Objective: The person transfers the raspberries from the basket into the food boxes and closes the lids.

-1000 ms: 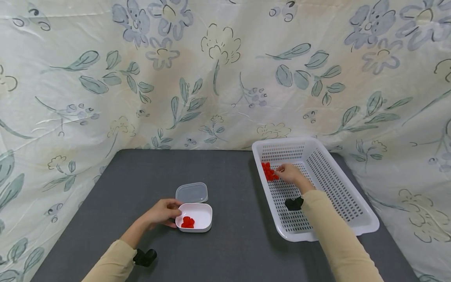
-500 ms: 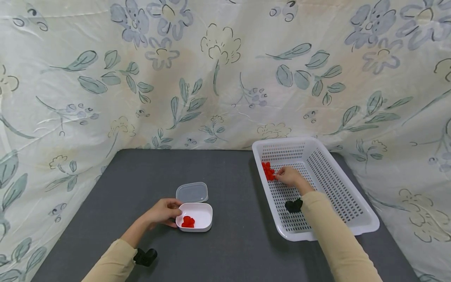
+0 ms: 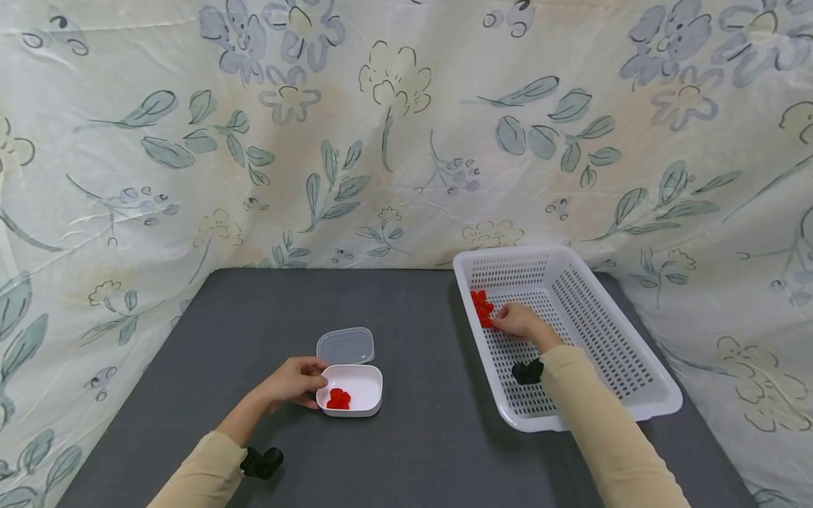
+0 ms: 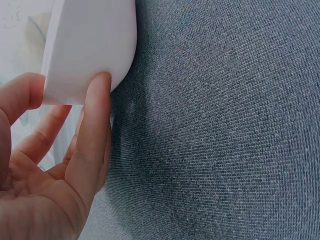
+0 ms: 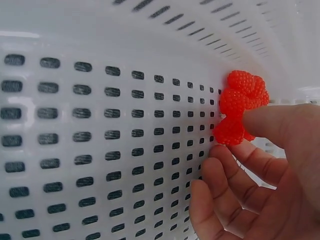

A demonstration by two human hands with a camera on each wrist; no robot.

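- Left hand [image 3: 293,382]: nearest item, on the grey table [image 3: 413,451], fingers curled against the left wall of the small white container [image 3: 356,389]. The left wrist view shows a finger [image 4: 95,125] and thumb lying on the container's outer wall [image 4: 90,45]. Same grip and place as in the two earlier head views.
- Small white container: open, holding a few red berries [image 3: 339,399] in its near-left corner. Position unchanged.
- Clear lid [image 3: 346,346]: flat on the table, touching the container's far edge. Unmoved.
- Right hand [image 3: 517,321]: inside the white perforated basket [image 3: 635,395], fingertips drawn together at the near end of a red berry cluster [image 3: 481,307]. It has shifted slightly left and nearer the cluster since a second ago. The right wrist view shows the thumb [image 5: 280,125] and a fingertip [image 5: 235,155] meeting on the lowest berry [image 5: 230,131].
- Red berry cluster: lies against the basket's left wall, toward its far end.
- Hard to make out: berry count in cluster and container cannot be told. The pinched berry's underside is hidden by fingers. A black object at each wrist [image 3: 528,371] [image 3: 260,462] is partly covered by the sleeves. The left wrist view cuts off most of the container.
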